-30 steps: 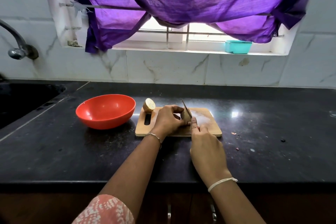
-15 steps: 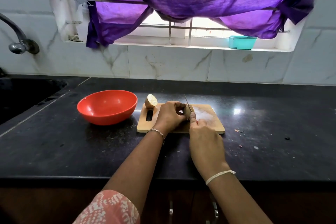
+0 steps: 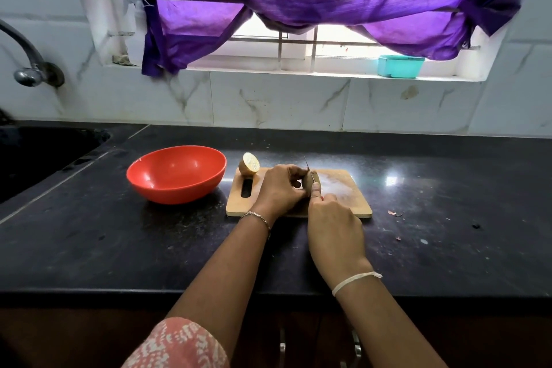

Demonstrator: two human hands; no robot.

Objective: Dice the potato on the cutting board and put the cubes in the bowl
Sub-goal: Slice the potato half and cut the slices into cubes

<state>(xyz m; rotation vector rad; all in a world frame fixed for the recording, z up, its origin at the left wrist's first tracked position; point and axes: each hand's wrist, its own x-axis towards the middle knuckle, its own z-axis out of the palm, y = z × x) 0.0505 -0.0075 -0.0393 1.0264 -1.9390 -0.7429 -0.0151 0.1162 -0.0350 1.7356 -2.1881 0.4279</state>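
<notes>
Potato half [image 3: 307, 182] sits in the middle of the cutting board [image 3: 346, 191], pinched by the curled left hand [image 3: 279, 190]. Right hand [image 3: 334, 218] grips the knife [image 3: 308, 167] on top. Best to tuck the fingers [image 3: 294, 172] back and press straight down.

**No legible text in view**

Nothing readable anywhere. Checked surface by surface:
- The round red plastic bowl [image 3: 176, 173] is plain, no mark.
- The rectangular pale wooden cutting board [image 3: 343, 188] is bare wood, no stamp.
- The small teal plastic tub [image 3: 400, 66] on the white window sill [image 3: 268, 70] has no label on its facing side.
- The pink sleeve [image 3: 179, 346] has a white printed pattern, no letters.
- The thin steel knife blade [image 3: 307, 166] is too small to check for a brand.
</notes>
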